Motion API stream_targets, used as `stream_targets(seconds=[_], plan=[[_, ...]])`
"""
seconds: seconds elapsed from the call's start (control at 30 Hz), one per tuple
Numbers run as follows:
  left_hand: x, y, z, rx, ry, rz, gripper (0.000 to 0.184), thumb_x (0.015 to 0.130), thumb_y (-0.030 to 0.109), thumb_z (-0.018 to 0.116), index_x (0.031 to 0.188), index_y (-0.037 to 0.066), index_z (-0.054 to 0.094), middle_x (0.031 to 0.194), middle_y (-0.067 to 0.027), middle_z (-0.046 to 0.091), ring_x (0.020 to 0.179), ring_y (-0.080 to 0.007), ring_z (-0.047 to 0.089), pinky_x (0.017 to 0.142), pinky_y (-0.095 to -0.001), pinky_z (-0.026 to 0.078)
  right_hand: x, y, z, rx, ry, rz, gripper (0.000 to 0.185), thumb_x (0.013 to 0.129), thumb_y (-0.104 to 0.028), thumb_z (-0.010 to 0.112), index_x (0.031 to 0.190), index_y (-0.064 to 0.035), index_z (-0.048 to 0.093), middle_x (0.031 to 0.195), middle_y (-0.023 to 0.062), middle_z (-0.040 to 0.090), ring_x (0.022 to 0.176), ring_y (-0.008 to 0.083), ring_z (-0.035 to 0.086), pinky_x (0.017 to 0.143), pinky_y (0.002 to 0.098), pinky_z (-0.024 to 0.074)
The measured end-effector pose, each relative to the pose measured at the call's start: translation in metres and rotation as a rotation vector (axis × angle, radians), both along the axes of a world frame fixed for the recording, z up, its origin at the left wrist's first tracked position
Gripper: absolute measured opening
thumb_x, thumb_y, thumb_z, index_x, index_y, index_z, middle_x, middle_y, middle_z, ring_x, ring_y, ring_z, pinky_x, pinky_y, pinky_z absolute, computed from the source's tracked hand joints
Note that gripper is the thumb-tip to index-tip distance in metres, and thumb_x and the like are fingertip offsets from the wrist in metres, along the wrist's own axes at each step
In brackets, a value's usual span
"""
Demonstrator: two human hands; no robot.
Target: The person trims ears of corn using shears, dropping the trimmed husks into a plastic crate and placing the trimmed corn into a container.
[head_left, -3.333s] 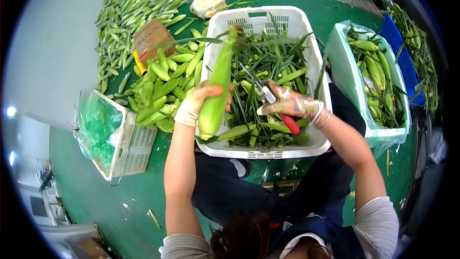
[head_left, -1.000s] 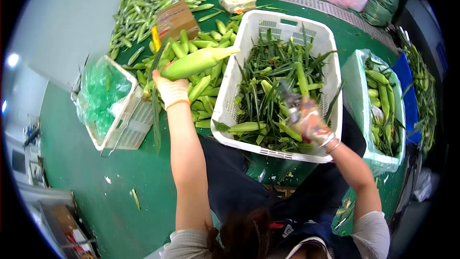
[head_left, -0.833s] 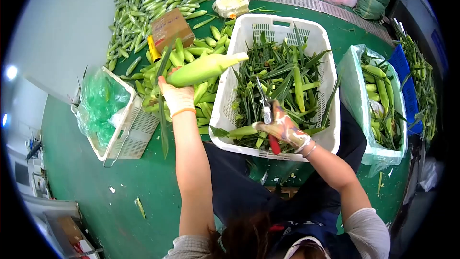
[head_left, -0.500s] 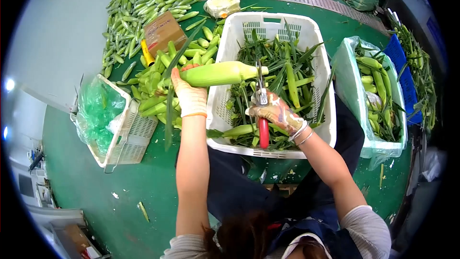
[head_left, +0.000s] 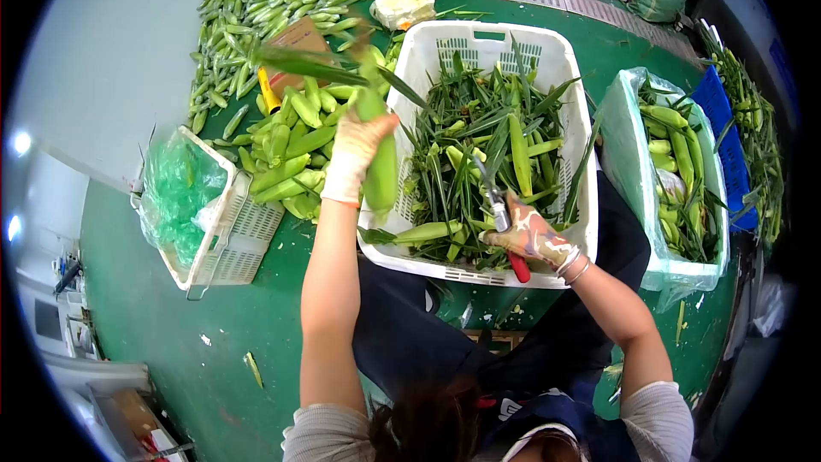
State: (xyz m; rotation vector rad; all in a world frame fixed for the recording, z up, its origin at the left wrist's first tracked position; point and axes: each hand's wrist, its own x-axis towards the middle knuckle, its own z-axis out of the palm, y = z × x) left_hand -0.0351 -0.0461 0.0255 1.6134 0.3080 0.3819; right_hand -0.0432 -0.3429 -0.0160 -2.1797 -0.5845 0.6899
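Observation:
In a pale glove, my left hand grips a green corn ear held upright near the left rim of the white crate. The ear's leafy top is blurred by motion. My right hand, in a patterned glove, is closed round red-handled shears, whose blades point up and left over the crate. Cut leaves and several ears fill the crate. Left of my left hand lies a heap of green corn ears.
A crate with green plastic bags stands at the left, a lined crate of corn at the right. Behind the heap are a cardboard box, a yellow object and many wrapped ears. A blue crate leans beyond the lined crate.
The corn ear has turned from lying sideways to upright in my left hand. My right hand and the shears have moved right and down, away from the ear's end.

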Motion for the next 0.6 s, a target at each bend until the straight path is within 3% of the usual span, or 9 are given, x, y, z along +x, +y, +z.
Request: stream_targets(seconds=[0.1, 0.17, 0.27, 0.3, 0.37, 0.4, 0.43, 0.5, 0.6], plan=[[0.009, -0.001, -0.027, 0.177, 0.038, -0.213, 0.055, 0.071, 0.019, 0.079, 0.115, -0.002, 0.053, 0.092, -0.0111, 0.066, 0.081, -0.0188, 0.062, 0.076, -0.0303, 0.049, 0.015, 0.015, 0.018, 0.067, -0.138, 0.146, 0.077, 0.069, -0.041, 0.074, 0.116, 0.0077, 0.039, 0.096, 0.0251, 0.059, 0.089, 0.032, 0.059, 0.08, 0.0385, 0.0471], [0.0, -0.008, -0.027, 0.834, 0.071, -0.166, 0.051, 0.071, 0.019, 0.078, 0.111, -0.001, 0.055, 0.09, -0.0142, 0.066, 0.081, -0.0231, 0.063, 0.077, -0.0308, 0.049, 0.027, 0.026, 0.032, 0.066, -0.059, 0.179, 0.079, 0.068, -0.042, 0.074, 0.116, 0.0085, 0.038, 0.095, 0.0242, 0.059, 0.088, 0.0312, 0.058, 0.079, 0.0373, 0.0472], [-0.007, -0.027, -0.004, 0.606, 0.27, -0.276, 0.048, 0.07, 0.025, 0.074, 0.109, 0.003, 0.057, 0.089, -0.0182, 0.066, 0.084, -0.0294, 0.064, 0.078, -0.0348, 0.05, 0.044, 0.037, 0.034, 0.076, -0.033, 0.161, 0.076, 0.068, -0.044, 0.075, 0.113, 0.006, 0.04, 0.086, 0.0177, 0.054, 0.079, 0.0243, 0.054, 0.073, 0.0349, 0.0457], [-0.011, -0.038, 0.004, 0.734, 0.352, -0.206, 0.05, 0.068, 0.028, 0.072, 0.109, 0.004, 0.058, 0.088, -0.0196, 0.066, 0.086, -0.0316, 0.064, 0.078, -0.0369, 0.05, 0.048, 0.039, 0.033, 0.091, -0.027, 0.129, 0.072, 0.068, -0.042, 0.076, 0.112, 0.0031, 0.041, 0.086, 0.0136, 0.053, 0.079, 0.0205, 0.051, 0.072, 0.0337, 0.0449], [-0.018, -0.064, 0.023, 1.031, 0.497, -0.139, 0.049, 0.065, 0.028, 0.071, 0.105, 0.002, 0.058, 0.087, -0.02, 0.066, 0.084, -0.0335, 0.064, 0.077, -0.038, 0.051, 0.061, 0.041, 0.033, 0.14, 0.105, 0.217, 0.084, 0.066, -0.049, 0.077, 0.117, 0.0084, 0.043, 0.107, 0.0216, 0.056, 0.098, 0.0283, 0.055, 0.088, 0.0347, 0.044], [-0.019, -0.07, 0.013, 1.127, 0.445, -0.117, 0.042, 0.066, 0.023, 0.069, 0.101, 0.002, 0.058, 0.083, -0.0194, 0.066, 0.081, -0.0336, 0.065, 0.075, -0.039, 0.051, 0.06, 0.042, 0.029, 0.401, 0.258, 0.195, 0.073, 0.07, -0.04, 0.076, 0.116, 0.0062, 0.045, 0.104, 0.0158, 0.058, 0.097, 0.0226, 0.053, 0.086, 0.031, 0.0439], [-0.02, -0.071, 0.011, 1.128, 0.444, -0.13, 0.042, 0.066, 0.023, 0.069, 0.101, 0.002, 0.058, 0.083, -0.0194, 0.066, 0.081, -0.0336, 0.065, 0.075, -0.039, 0.051, 0.06, 0.04, 0.025, 0.401, 0.261, 0.184, 0.073, 0.07, -0.04, 0.076, 0.116, 0.0062, 0.045, 0.104, 0.0158, 0.058, 0.097, 0.0226, 0.053, 0.086, 0.031, 0.0439], [-0.019, -0.077, 0.008, 1.29, 0.392, -0.172, 0.039, 0.067, 0.023, 0.069, 0.098, 0.002, 0.058, 0.081, -0.0201, 0.066, 0.08, -0.0337, 0.065, 0.074, -0.0392, 0.051, 0.062, 0.03, 0.017, 0.739, 0.943, 0.195, 0.029, 0.082, -0.022, 0.069, 0.1, -0.0015, 0.06, 0.086, 0.0065, 0.061, 0.075, 0.0164, 0.061, 0.068, 0.027, 0.0525], [-0.014, -0.064, 0.0, 1.228, 0.311, -0.197, 0.044, 0.067, 0.025, 0.068, 0.103, 0.003, 0.057, 0.087, -0.0186, 0.066, 0.083, -0.0335, 0.064, 0.079, -0.0385, 0.05, 0.057, 0.035, 0.0, 0.694, 0.999, -0.03, 0.017, 0.084, -0.021, 0.066, 0.081, -0.0078, 0.056, 0.068, 0.0008, 0.055, 0.055, 0.0121, 0.055, 0.05, 0.0264, 0.0481]])
